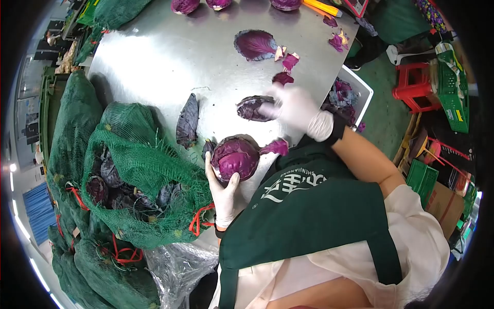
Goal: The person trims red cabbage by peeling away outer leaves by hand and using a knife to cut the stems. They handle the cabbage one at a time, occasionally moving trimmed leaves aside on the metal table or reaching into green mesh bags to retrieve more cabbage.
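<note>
My left hand [223,193], in a white glove, holds a round purple cabbage [235,158] near the table's front edge, thumb and fingers against its lower side. My right hand [296,109], gloved and blurred by motion, is over a dark cabbage leaf [254,108] to the upper right of the cabbage; whether it grips the leaf is unclear. A small purple leaf piece [275,148] sticks out at the cabbage's right. Another dark leaf [188,121] lies on the metal table [149,56] to the left.
An open green mesh sack [139,226] of cabbages stands at the left beside more sacks. Loose leaves [256,44] and several cabbages [185,5] lie farther up the table. A white bin [366,98] with leaves is at the right, a red stool [414,85] beyond.
</note>
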Demonstrator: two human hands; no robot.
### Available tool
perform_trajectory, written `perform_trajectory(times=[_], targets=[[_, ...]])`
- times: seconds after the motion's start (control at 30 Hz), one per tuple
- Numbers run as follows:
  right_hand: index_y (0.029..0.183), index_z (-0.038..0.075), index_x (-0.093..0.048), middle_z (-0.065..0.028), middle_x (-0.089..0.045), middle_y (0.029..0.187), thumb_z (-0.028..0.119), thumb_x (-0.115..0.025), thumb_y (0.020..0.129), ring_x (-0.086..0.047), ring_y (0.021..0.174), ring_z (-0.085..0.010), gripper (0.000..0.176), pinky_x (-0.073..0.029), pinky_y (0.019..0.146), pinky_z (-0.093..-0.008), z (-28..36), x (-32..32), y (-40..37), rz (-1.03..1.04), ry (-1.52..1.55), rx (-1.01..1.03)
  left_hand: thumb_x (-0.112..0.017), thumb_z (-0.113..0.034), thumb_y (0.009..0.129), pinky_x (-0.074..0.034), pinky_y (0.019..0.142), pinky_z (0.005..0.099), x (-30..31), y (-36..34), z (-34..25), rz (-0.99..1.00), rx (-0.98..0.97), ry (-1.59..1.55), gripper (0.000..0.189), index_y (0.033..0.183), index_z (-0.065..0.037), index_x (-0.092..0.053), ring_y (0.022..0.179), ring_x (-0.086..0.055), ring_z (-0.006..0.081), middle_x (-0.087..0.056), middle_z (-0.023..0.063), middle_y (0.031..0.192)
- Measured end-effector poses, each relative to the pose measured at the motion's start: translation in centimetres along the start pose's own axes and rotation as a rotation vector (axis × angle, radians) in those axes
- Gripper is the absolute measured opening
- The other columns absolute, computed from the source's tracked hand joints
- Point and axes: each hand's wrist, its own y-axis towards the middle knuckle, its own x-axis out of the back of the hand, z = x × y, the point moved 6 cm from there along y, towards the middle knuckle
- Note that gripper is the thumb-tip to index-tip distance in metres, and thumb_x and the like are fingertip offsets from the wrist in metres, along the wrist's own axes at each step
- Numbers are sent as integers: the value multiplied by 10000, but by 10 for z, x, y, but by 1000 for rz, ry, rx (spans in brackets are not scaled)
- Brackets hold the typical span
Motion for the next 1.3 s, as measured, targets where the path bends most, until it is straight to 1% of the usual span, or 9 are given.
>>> perform_trajectory(times=[0.17,0.23,0.27,0.33,0.7,0.8,0.93,1.07,1.3], targets=[[1035,-3,-633,-188,-700,835,410,-718,813,-706,782,-336,477,-559,746,-400,46,-72,-23,272,377,83,-785,-39,773,-315,1152,411,-6,-4,-2,-4,-16,-26,968,1565,-96,-230,1363,-374,273,-332,151,1510],[1469,44,-395,-199,-691,1047,364,-697,814,-675,964,-348,789,-542,847,-409,44,-75,-25,525,240,-22,-799,-65,775,-314,1151,413,1,-5,3,9,-31,67,992,1570,-100,-207,1360,-375,280,-333,162,1506],[1469,44,-395,-199,-691,1047,364,-697,814,-675,964,-348,789,-542,847,-409,46,-77,-27,529,241,-23,-806,-76,771,-315,1149,412,0,-6,3,7,-45,106,1006,1572,-101,-199,1359,-376,281,-333,165,1504],[1018,-21,-647,-190,-704,869,308,-698,793,-700,810,-345,402,-554,763,-420,50,-68,-27,384,235,74,-836,-97,745,-327,1144,410,0,-6,7,10,-84,154,1058,1576,-107,-182,1356,-381,282,-331,162,1507],[1039,121,-650,-123,-691,770,249,-636,885,-689,723,-327,201,-540,651,-435,-9,-30,-6,141,-172,-138,-918,-78,613,-382,1131,428,-9,4,-12,86,-39,-202,1154,1544,-92,-237,1367,-402,291,-345,155,1512],[1264,184,-609,-140,-693,806,171,-602,872,-692,736,-307,392,-542,670,-414,20,-20,-10,174,194,41,-905,-111,648,-259,1196,445,-11,23,-29,268,-301,351,1050,1486,-21,-277,1414,-348,317,-307,195,1548],[1416,102,-504,-158,-701,824,104,-567,854,-699,716,-303,565,-570,690,-405,25,-47,-28,108,-18,145,-807,0,725,-268,1191,405,-26,29,-30,228,-345,455,976,1524,-14,-246,1433,-324,291,-257,151,1577],[1477,90,-418,-161,-700,777,82,-523,878,-693,568,-262,608,-579,648,-382,20,-42,-32,258,89,20,-896,-240,653,-243,1179,487,-49,31,-25,69,-381,722,1085,1497,29,-269,1423,-279,411,-262,268,1508],[1514,40,-312,-216,-666,704,123,-564,837,-661,628,-390,728,-525,637,-497,38,-33,-41,325,38,2,-906,-286,651,-308,1120,516,-61,36,-32,-59,-413,977,1010,1444,10,-356,1322,-357,452,-339,281,1404]])
